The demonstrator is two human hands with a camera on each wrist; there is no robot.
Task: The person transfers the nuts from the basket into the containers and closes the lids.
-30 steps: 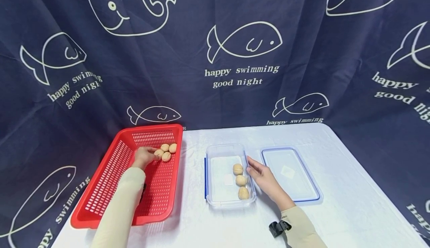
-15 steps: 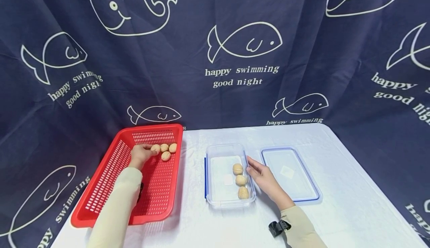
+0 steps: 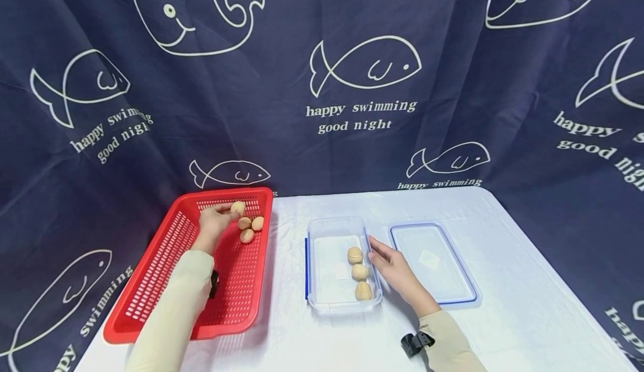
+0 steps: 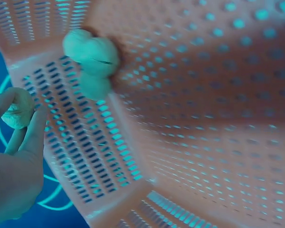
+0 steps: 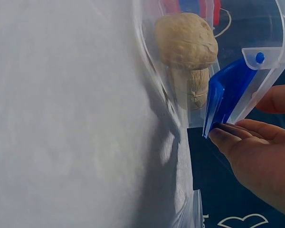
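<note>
My left hand (image 3: 213, 222) pinches a walnut (image 3: 238, 208) between thumb and fingertips, raised over the far end of the red plastic basket (image 3: 263, 265). In the left wrist view that walnut (image 4: 20, 109) is apart from three others (image 4: 97, 57) clustered on the basket floor. To the right stands a clear, lidless food container (image 3: 324, 288), three walnuts (image 3: 359, 272) lined up along its right side. At its right wall, my right hand (image 3: 396, 271) grips the side; in the right wrist view its fingers (image 5: 242, 135) touch the blue clip (image 5: 232, 88), the thumb opposite.
A clear lid with a blue seal (image 3: 435, 263) lies right of the container, beyond my right hand. White cloth (image 3: 292, 327) covers the table. A dark blue curtain (image 3: 362, 154) with fish drawings hangs right behind the table.
My left hand has drawn one walnut away from the cluster and lifted it toward the basket's far wall. The right hand has stayed at the container's side.
</note>
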